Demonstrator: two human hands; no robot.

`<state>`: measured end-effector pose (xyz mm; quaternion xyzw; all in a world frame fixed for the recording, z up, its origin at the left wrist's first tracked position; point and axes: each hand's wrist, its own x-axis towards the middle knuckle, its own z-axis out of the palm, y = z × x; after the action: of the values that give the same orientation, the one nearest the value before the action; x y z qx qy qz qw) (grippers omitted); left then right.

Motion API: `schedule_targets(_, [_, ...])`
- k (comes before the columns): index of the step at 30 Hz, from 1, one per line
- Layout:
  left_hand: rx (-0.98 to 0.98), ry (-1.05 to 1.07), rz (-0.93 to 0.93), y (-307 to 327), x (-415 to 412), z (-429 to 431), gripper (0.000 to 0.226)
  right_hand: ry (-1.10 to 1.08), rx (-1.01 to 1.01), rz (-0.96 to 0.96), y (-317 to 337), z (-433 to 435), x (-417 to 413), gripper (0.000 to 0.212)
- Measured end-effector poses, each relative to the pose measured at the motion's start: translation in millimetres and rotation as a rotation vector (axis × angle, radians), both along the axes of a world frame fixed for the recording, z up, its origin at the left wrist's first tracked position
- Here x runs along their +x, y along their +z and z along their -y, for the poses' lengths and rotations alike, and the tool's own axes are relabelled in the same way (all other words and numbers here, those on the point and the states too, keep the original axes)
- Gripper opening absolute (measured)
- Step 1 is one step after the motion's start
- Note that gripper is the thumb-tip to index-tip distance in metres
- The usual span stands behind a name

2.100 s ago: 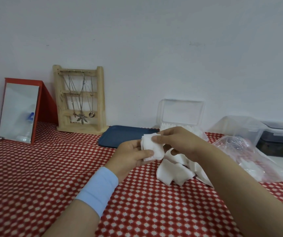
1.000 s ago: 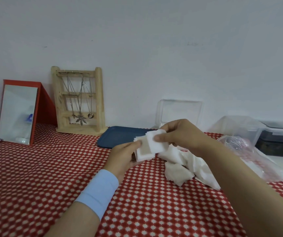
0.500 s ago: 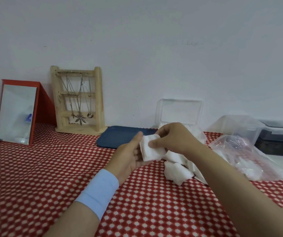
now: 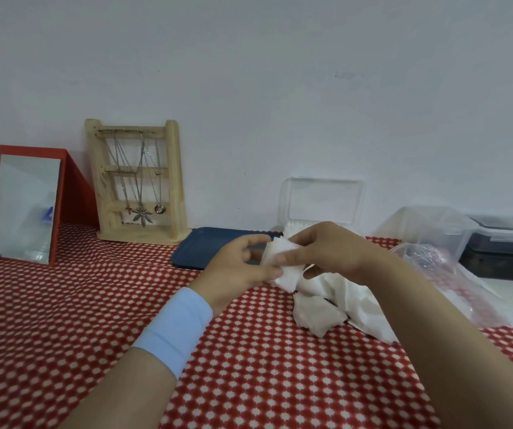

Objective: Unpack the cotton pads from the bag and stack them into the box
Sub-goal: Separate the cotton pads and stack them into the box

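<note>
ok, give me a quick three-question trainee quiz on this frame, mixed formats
1. True or false: the left hand and right hand both hold the small stack of cotton pads.
2. Which wrist wears the pale blue wristband? A left, B right, C both.
3. Fill in: the lid of the clear box at the wall stands ____.

Key: 1 true; 2 A; 3 open.
</note>
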<state>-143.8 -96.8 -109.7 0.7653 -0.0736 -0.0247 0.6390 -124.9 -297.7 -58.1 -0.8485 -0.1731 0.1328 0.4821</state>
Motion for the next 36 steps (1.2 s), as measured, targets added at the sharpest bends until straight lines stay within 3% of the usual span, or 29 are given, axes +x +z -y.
schedule_targets(6, [0.124, 0.081, 0.109, 39.2, 40.2, 18.8, 0.055, -0.213, 0.044, 0.050, 20.7, 32.4, 33.1, 0.024])
schedule_targets(8, [0.260, 0.119, 0.172, 45.6, 60.9, 26.4, 0.039, -0.301, 0.091, 0.065, 29.0, 44.0, 46.9, 0.022])
schedule_targets(11, [0.534, 0.033, 0.238, 46.7, 84.9, 40.9, 0.017, -0.346, -0.001, 0.087, 30.7, 50.8, 65.9, 0.021])
schedule_targets(17, [0.858, -0.099, 0.202, 33.7, 116.3, 64.3, 0.030, -0.310, -0.272, 0.032, 17.7, 52.9, 96.8, 0.018])
schedule_targets(19, [0.896, -0.096, 0.183, 32.0, 123.6, 63.6, 0.017, -0.292, -0.278, 0.013, 13.3, 49.7, 101.1, 0.018])
schedule_targets(24, [0.995, -0.171, 0.108, 37.5, 132.8, 61.5, 0.013, -0.222, -0.413, 0.001, 2.4, 36.9, 108.1, 0.020])
schedule_targets(29, [1.000, -0.245, 0.093, 45.3, 133.7, 55.6, 0.045, -0.274, -0.789, 0.045, 8.5, 27.4, 111.5, 0.024])
schedule_targets(36, [0.901, -0.229, 0.109, 36.1, 133.1, 53.5, 0.042, -0.324, -1.033, 0.066, 6.7, -5.8, 112.9, 0.021])
